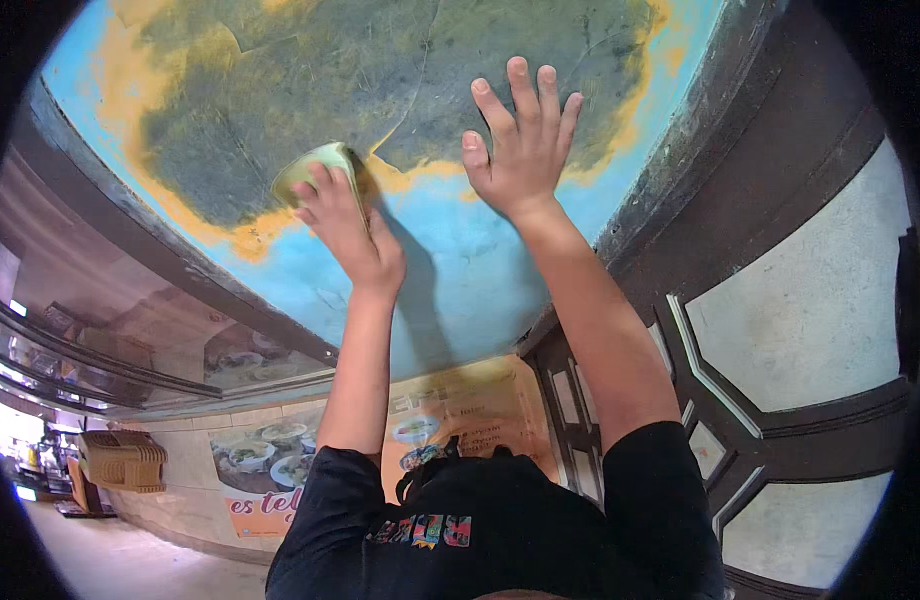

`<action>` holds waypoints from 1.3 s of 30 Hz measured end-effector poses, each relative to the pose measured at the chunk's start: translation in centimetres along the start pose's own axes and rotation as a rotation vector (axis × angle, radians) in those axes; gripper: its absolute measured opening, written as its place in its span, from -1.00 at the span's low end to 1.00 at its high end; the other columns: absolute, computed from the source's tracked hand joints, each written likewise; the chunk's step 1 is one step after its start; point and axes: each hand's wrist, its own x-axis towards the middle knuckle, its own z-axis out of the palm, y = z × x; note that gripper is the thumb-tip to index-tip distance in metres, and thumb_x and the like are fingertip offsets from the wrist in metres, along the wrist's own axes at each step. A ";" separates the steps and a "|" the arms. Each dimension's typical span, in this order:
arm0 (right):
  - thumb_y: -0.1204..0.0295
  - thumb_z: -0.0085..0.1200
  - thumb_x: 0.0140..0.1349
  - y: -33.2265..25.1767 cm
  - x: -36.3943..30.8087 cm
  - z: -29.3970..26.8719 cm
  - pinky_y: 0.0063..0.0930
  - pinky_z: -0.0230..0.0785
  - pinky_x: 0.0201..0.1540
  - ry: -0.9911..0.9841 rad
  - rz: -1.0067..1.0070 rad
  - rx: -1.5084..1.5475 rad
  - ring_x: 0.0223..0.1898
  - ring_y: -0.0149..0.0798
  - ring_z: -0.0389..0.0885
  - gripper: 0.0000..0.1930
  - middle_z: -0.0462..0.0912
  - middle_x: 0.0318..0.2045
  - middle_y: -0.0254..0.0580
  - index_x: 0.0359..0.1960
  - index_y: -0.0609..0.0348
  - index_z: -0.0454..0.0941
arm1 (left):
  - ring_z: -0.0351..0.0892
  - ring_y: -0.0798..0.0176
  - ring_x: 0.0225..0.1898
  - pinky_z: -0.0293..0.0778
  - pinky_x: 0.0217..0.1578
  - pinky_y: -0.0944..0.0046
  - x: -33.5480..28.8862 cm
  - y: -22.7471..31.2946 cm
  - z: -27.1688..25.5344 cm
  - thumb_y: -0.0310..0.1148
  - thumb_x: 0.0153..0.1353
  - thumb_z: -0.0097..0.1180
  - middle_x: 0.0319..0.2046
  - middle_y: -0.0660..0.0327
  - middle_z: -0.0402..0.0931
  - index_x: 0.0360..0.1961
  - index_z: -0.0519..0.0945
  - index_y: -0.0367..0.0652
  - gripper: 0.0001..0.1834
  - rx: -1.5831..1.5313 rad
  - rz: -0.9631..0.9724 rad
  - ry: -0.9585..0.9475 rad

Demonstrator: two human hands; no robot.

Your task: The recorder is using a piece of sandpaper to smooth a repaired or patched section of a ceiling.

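Below me stretches a tabletop (470, 275), light blue with a large dark worn patch edged in orange-yellow. My left hand (355, 235) presses a folded pale green-yellow cloth (332, 156) against it, near the lower left border of the dark patch. Its fingers lie over the cloth, and the thumb is next to the cloth's right edge. Farther right, my right hand (525, 150) rests palm down on the dark patch with fingers spread, holding nothing. Both arms are stretched forward.
Dark wooden framing with pale panels (820, 290) runs along the right. A dark rim (180, 250) edges the table's left side. Posters with food pictures (265, 465) cover a tiled surface near me. A brown slatted object (125, 460) is at the far left, by a pale floor (90, 535).
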 end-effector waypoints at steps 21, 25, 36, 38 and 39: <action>0.13 -0.12 0.23 -0.1 0.0 0.3 0.29 -0.39 0.33 -0.048 0.004 0.054 0.41 0.04 -0.02 -0.51 0.14 0.38 -0.22 0.24 -0.27 0.31 | -0.30 -0.14 0.45 -0.44 0.37 -0.08 -5.1 -10.2 -6.5 -0.29 0.41 -0.32 0.40 -0.11 -0.11 0.35 -0.02 -0.46 -0.40 0.305 -0.181 0.197; 0.13 -0.10 0.21 -0.3 0.2 0.4 0.26 -0.32 0.34 -0.024 0.008 0.044 0.40 -0.01 0.01 -0.50 0.15 0.37 -0.27 0.24 -0.31 0.30 | -0.28 -0.16 0.45 -0.43 0.36 -0.11 -4.1 -9.0 -6.1 -0.40 0.35 -0.28 0.40 -0.11 -0.10 0.34 0.04 -0.42 -0.43 0.204 -0.143 0.209; 0.12 -0.15 0.22 -0.5 0.1 0.2 0.20 -0.26 0.36 -0.014 0.013 -0.006 0.38 -0.06 0.09 -0.51 0.17 0.36 -0.31 0.23 -0.34 0.31 | -0.12 -0.39 0.34 -0.30 0.27 -0.35 -7.7 -4.9 -1.1 -0.47 -0.16 0.04 0.30 -0.16 0.08 0.17 0.26 -0.33 -0.27 0.321 -0.022 -0.348; 0.12 -0.13 0.24 -0.4 0.2 0.1 0.28 -0.41 0.34 -0.045 0.002 0.051 0.41 0.03 -0.04 -0.51 0.13 0.38 -0.21 0.25 -0.27 0.30 | -0.23 -0.39 0.39 -0.43 0.31 -0.31 -7.9 -7.1 -3.1 -0.52 -0.05 -0.04 0.37 -0.17 -0.05 0.29 0.15 -0.34 -0.24 0.306 -0.133 -0.274; 0.13 -0.13 0.24 -1.0 0.4 0.2 0.27 -0.41 0.34 -0.052 0.006 0.059 0.42 0.03 -0.05 -0.50 0.12 0.39 -0.21 0.25 -0.27 0.29 | -0.35 -0.33 0.42 -0.51 0.31 -0.28 -7.3 -9.3 -4.1 -0.55 0.06 -0.10 0.41 -0.15 -0.16 0.36 0.02 -0.35 -0.23 0.273 0.063 -0.034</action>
